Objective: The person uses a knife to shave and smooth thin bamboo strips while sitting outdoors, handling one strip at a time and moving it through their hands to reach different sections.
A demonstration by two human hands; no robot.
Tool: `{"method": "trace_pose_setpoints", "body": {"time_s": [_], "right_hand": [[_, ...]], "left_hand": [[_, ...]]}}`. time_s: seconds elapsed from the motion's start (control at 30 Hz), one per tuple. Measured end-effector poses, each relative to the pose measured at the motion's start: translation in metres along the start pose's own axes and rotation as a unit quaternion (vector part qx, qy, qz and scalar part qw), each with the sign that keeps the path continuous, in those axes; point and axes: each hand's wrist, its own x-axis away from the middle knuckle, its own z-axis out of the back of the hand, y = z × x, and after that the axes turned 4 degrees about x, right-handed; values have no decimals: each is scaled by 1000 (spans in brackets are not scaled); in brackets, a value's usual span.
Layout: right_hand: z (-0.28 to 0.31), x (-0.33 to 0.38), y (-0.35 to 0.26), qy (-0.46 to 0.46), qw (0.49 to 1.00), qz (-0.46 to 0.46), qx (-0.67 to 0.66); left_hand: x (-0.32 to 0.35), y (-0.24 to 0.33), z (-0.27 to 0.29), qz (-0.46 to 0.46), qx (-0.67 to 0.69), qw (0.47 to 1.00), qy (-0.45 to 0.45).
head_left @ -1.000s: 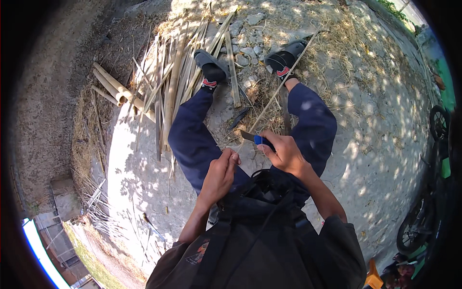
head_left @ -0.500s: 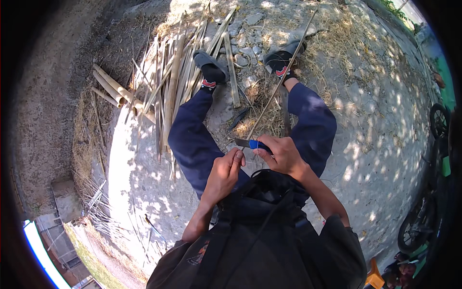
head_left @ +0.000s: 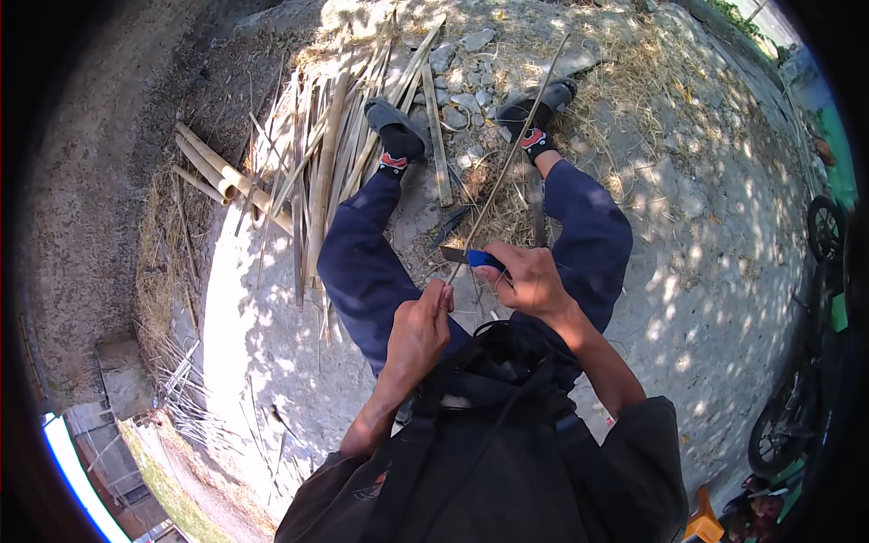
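Note:
My left hand (head_left: 420, 329) is closed around the near end of a long thin bamboo strip (head_left: 496, 185), which runs up and away past my right foot. In my right hand (head_left: 529, 282) is a knife with a blue handle (head_left: 485, 261); the fingers are wrapped round it. Its short dark blade (head_left: 454, 255) points left and lies across the strip, just beyond my left fingertips. Whether the edge bites into the bamboo cannot be made out.
Split bamboo slats (head_left: 328, 154) lie heaped beyond my left leg, beside several bamboo poles (head_left: 210, 163). Straw-like shavings (head_left: 507, 204) and stones cover the ground between my feet. At the right edge stands a motorcycle (head_left: 778, 425). Thin pale strips (head_left: 190, 398) lie at lower left.
The bamboo strip's far end has shifted left and nearer. My right hand and the knife have moved slightly away from me along the strip; my left hand barely moved.

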Motion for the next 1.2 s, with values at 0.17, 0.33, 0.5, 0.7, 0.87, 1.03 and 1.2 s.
{"method": "trace_pose_setpoints", "body": {"time_s": [0.17,0.33,0.5,0.7,0.87,1.03,1.2], "right_hand": [[-5,-7,20,19,999,-35,31],[12,-22,78,85,991,-62,88],[7,-29,101,46,992,-77,84],[-4,-48,147,95,985,-55,135],[-17,-69,182,46,984,-107,135],[-49,-90,207,23,984,-126,123],[-85,-114,213,-77,975,-157,134]], "left_hand": [[7,-1,3,-1,-18,1000,10],[33,-7,5,40,-39,998,-38],[39,-7,11,64,-75,995,-30],[63,-18,27,88,-114,989,-37],[73,-27,38,99,-146,984,-40],[79,-32,53,114,-201,971,-63],[87,-35,77,136,-232,960,-77]]}}
